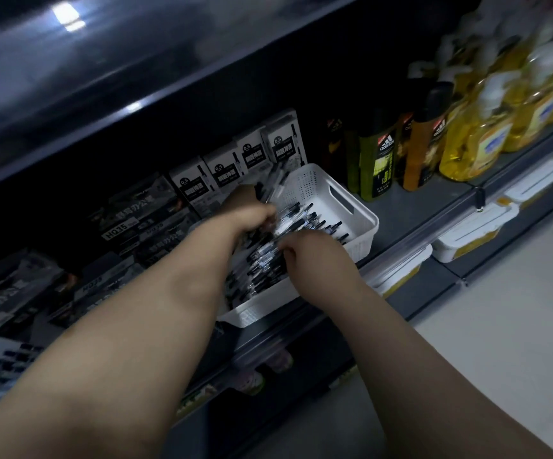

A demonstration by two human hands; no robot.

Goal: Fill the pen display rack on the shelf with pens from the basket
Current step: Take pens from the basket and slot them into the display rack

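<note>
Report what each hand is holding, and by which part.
The left hand grips a bundle of pens round their barrels. The right hand curls among loose pens in the basket; its hold is unclear.

At the back, in a stepped row, white boxes marked 0.5, each printed with a pen picture. Left of these, dark boxes labelled HQ35, stacked flat. Further right, upright and side by side: a green Adidas bottle, then an orange bottle with a black cap, darker bottles behind in shadow. Beyond those, a crowd of yellow pump bottles with white pumps. One level lower, white lidded tubs with yellow labels, lined up in a row. At lower right, pale floor. Overhead, a dark upper shelf board with glare spots
</note>
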